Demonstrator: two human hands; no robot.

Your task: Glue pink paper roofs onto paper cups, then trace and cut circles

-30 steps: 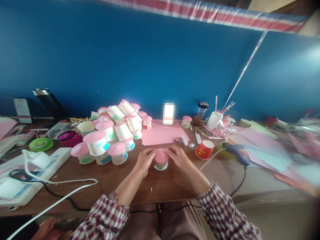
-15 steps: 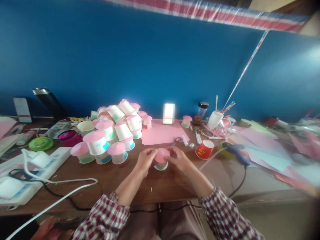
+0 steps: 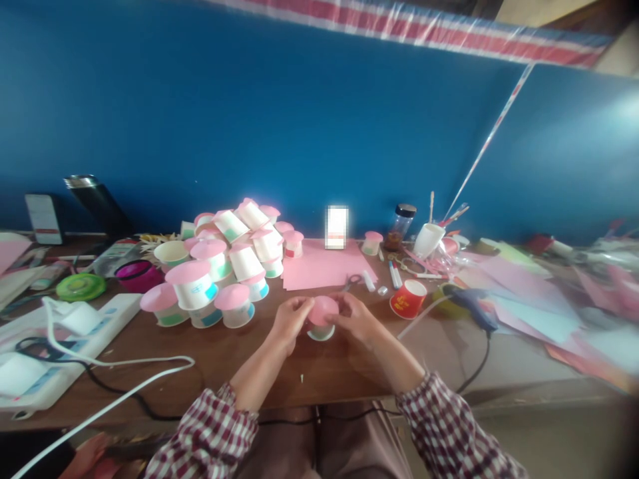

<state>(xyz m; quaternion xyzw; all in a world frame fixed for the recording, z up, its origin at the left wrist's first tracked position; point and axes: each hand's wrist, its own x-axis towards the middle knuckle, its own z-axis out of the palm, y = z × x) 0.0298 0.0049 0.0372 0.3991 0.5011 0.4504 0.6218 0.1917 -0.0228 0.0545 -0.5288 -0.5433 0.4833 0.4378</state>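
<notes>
Two hands at the near middle of the brown wooden desk (image 3: pixel 269 382), both on one workpiece: a small white paper cup (image 3: pixel 320 332) under a round, slightly domed pink paper top (image 3: pixel 324 310). Left hand (image 3: pixel 291 322): thumb and fingers closed on the left edge of the top. Right hand (image 3: pixel 360 322): fingers curled in, pinching at the right edge. Cup stands upright, wide end down; whether the top is fixed cannot be told.

Progress, as judged: well advanced. A large heap of white paper cups with pink tops (image 3: pixel 245 263) lies to the left, some upright, others tipped over; exact count hidden by overlap. One more pink-topped cup (image 3: pixel 372 244) stands apart, far right of centre. The piece in hand has its top in place but is under adjustment.

Without tops: a cream paper cup (image 3: pixel 171 255) at the left of the heap, and a red paper cup with yellow lettering (image 3: pixel 409 300) at right.

Nearby: flat pink paper sheets (image 3: pixel 319 266) beyond the hands, scissors (image 3: pixel 354 279) beside them, a blue-grey glue gun (image 3: pixel 474 307) further right.
</notes>
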